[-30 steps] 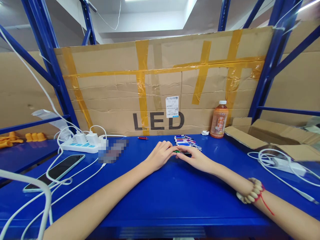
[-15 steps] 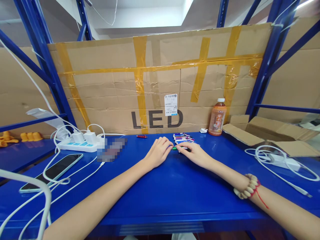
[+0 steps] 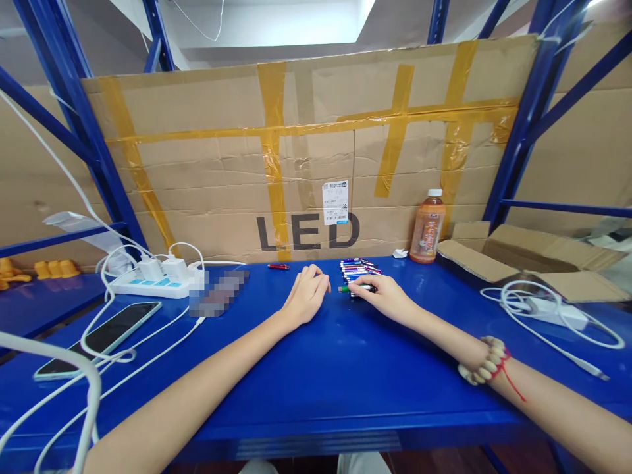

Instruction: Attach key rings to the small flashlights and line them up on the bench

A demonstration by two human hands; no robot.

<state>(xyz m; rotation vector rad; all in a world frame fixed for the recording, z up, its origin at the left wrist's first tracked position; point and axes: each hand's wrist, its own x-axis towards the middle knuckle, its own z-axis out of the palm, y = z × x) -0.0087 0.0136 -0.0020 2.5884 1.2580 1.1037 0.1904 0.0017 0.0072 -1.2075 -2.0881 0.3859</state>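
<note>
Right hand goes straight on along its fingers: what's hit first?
Probably the left hand: the right hand and the pen it holds point roughly that way. Depth is hard to judge; the row of pens lies close.

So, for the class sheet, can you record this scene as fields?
left hand: palm down, no pen visible in it
right hand: pinching a part-green pen
row of pens: lying just beyond the right hand
red pen: lying apart, beyond the left hand
bottle: upright, capped, beside an open box
phone: flat on the table, left side
</note>
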